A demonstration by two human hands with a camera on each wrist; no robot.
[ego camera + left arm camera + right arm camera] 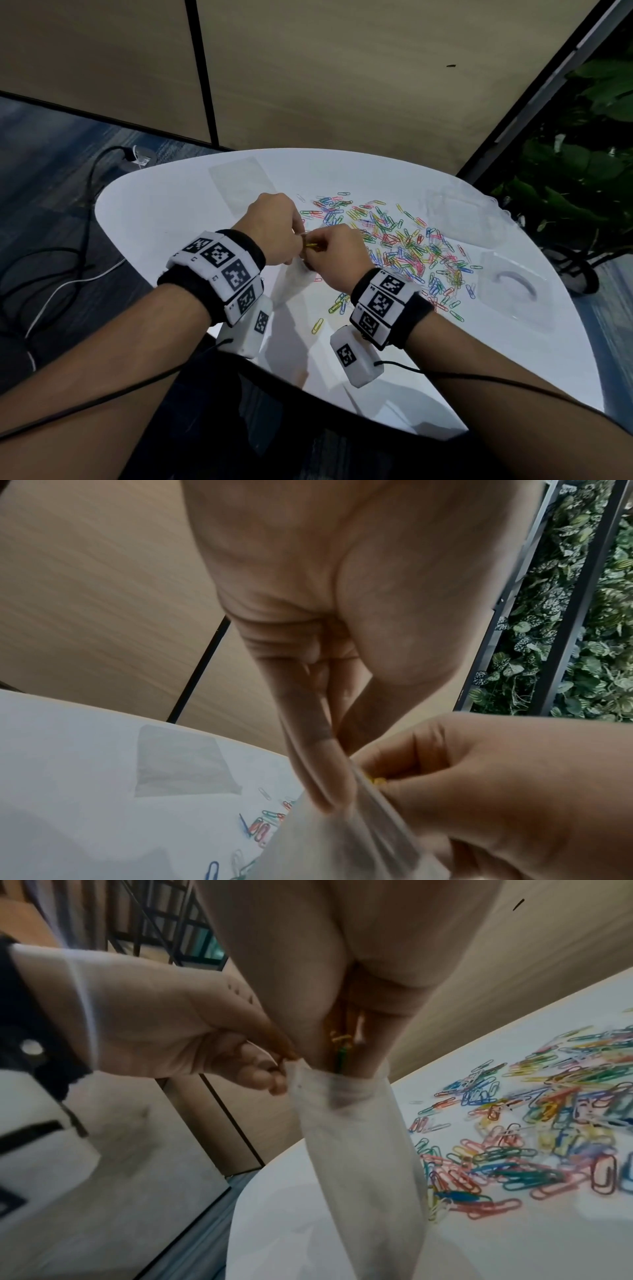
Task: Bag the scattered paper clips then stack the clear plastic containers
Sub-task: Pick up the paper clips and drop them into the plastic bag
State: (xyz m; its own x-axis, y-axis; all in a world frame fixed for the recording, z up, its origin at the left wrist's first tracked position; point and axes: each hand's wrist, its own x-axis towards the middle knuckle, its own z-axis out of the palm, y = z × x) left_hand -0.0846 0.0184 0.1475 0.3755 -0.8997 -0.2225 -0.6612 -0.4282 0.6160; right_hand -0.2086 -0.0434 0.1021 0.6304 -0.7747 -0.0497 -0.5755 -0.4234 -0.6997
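A small clear plastic bag (297, 278) hangs upright over the white table (171, 212). My left hand (294, 233) pinches the bag's rim (291, 1074) and holds its mouth apart. My right hand (318, 248) grips a few paper clips (341, 1042), yellow and green, with its fingertips (359, 1066) pushed into the bag's mouth. A big scatter of coloured paper clips (404, 246) lies to the right of both hands. Two clear plastic containers stand on the table's right side, one further back (459, 212) and one nearer (513, 291).
A second flat clear bag (243, 185) lies on the table behind my left hand. A few stray clips (339, 305) lie near my right wrist. The table's rounded edge runs close in front of me. Cables (68, 274) trail on the floor at left, and plants (582, 154) stand at right.
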